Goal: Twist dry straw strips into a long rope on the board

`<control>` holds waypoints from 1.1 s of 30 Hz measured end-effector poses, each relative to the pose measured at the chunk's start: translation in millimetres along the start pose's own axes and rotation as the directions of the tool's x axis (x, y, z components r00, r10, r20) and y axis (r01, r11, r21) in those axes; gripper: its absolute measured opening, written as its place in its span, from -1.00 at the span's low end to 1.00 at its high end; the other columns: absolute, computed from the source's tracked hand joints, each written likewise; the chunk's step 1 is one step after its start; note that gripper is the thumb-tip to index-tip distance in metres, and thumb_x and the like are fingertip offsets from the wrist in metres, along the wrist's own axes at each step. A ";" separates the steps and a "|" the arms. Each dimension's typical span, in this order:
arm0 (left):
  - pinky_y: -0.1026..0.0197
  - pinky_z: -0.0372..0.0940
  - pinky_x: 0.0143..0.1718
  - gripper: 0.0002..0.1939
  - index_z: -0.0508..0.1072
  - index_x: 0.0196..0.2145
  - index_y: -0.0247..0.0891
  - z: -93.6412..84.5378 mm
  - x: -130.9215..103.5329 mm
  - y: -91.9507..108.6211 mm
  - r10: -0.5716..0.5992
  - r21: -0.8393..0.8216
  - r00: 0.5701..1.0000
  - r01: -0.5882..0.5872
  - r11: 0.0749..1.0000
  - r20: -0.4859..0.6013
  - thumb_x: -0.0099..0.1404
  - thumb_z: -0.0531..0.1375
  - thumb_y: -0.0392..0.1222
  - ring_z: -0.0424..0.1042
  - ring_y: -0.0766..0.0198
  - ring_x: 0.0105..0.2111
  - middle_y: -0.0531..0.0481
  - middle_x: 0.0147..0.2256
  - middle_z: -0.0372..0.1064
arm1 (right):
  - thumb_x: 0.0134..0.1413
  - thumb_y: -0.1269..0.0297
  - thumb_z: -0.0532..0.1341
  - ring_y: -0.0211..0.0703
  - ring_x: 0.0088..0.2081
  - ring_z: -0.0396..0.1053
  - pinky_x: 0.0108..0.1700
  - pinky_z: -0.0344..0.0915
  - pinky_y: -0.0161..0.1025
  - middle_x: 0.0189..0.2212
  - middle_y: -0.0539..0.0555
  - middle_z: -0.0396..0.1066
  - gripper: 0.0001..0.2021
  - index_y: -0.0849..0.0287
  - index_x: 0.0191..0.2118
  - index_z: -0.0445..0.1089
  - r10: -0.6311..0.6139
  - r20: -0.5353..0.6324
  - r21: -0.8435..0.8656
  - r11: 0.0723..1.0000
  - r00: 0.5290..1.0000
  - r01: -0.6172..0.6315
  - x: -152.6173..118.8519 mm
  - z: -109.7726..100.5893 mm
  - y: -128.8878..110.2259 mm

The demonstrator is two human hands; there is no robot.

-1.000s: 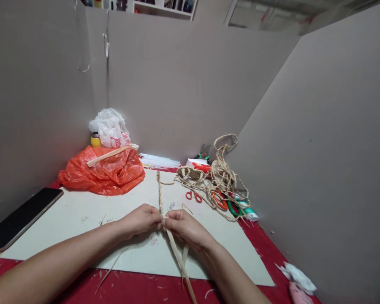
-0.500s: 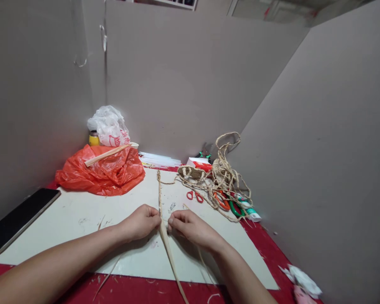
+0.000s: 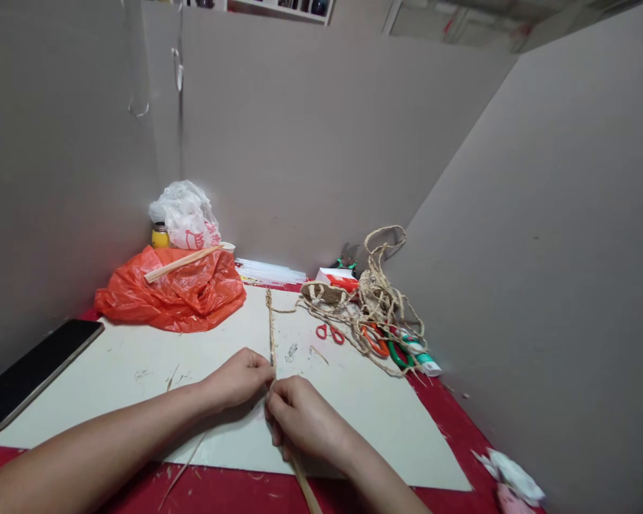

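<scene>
A thin braided straw cord (image 3: 271, 328) runs away from me down the middle of a white board (image 3: 386, 421). My left hand (image 3: 243, 378) pinches the cord at its near end, thumb against forefinger. Just below, my right hand (image 3: 300, 414) is closed round the loose flat straw strands (image 3: 305, 485), which trail toward me past the board's front edge. The two hands are almost touching, and the fingers of the right one partly hide the strands. A thin loose strand (image 3: 185, 464) lies under my left forearm.
An orange plastic bag (image 3: 176, 300) with a straw strip on it lies at the back left, near a phone (image 3: 37, 371). At the right are a heap of braided cord (image 3: 380, 285), red-handled scissors (image 3: 329, 333) and a tube (image 3: 423, 355). Grey walls (image 3: 311, 143) enclose the table.
My right hand has moved left and toward me, from beside the strands to closing round them. My left hand keeps its pinch in nearly the same place.
</scene>
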State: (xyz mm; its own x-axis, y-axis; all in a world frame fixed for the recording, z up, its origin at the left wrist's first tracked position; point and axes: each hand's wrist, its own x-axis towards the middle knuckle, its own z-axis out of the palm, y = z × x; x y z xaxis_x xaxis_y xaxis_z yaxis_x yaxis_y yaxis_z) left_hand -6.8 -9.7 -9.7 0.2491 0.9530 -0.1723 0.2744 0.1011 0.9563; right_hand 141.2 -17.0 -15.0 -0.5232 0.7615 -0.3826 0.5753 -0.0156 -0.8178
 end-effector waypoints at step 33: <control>0.31 -0.17 -0.61 -0.73 0.36 -0.53 -0.35 -12.5 -1.3 6.2 0.039 -0.184 0.986 -0.009 0.983 0.163 0.08 0.18 -0.04 -0.04 0.48 -0.69 0.16 -0.70 0.13 | 0.09 0.09 0.06 -0.42 -0.71 -0.24 -0.70 -0.30 -0.39 -0.74 -0.19 -0.09 -0.72 0.20 -0.46 0.23 -0.072 0.131 0.456 0.890 0.989 0.005 4.6 -39.2 -7.7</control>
State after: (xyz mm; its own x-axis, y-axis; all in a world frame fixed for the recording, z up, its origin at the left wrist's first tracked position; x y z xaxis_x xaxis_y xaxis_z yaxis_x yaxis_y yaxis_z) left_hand -17.1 -6.7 -0.5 0.4076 0.8970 -0.1709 0.0968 0.1437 0.9849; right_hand 159.0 12.0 6.3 -0.6410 0.6694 -0.3754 0.2231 -0.3055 -0.9257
